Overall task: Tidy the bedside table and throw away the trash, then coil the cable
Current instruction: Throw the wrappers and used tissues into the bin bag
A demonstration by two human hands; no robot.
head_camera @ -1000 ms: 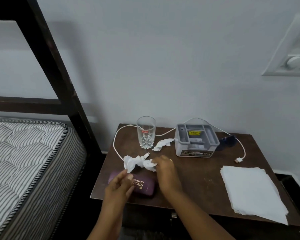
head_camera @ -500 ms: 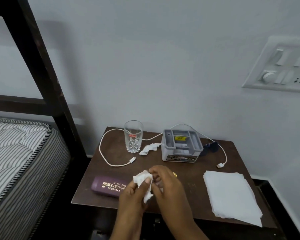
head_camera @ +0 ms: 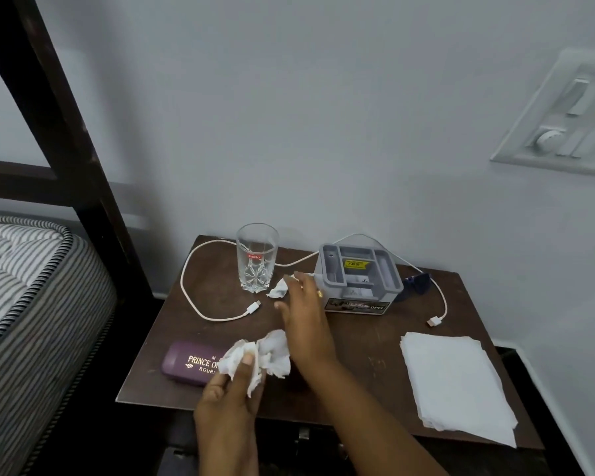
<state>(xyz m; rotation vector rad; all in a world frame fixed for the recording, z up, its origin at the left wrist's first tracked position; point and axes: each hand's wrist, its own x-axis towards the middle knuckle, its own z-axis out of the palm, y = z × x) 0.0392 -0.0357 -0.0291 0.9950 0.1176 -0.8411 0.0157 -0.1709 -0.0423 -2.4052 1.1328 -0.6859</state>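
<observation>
The left hand (head_camera: 232, 395) grips a crumpled white tissue (head_camera: 260, 355), thumb pressed on its front, above the near edge of the bedside table (head_camera: 361, 362). Just behind that hand, a purple spectacle case (head_camera: 189, 364) printed "PRINCE" lies flat on the table. The right hand (head_camera: 304, 316) reaches forward with fingers spread and loose, its fingertips (head_camera: 298, 278) touching a second, smaller crumpled tissue (head_camera: 278, 290) that lies just right of the clear drinking glass (head_camera: 256, 261). The glass stands upright near the table's back edge. A white charging cable (head_camera: 200, 304) loops uncoiled around the glass's left, runs behind the grey plastic organiser box (head_camera: 358, 280), and ends at a plug (head_camera: 434, 321) to the box's right. A dark blue object (head_camera: 418, 283) sits just right of the box. A stack of white paper sheets (head_camera: 457, 383) lies on the table's right side.
</observation>
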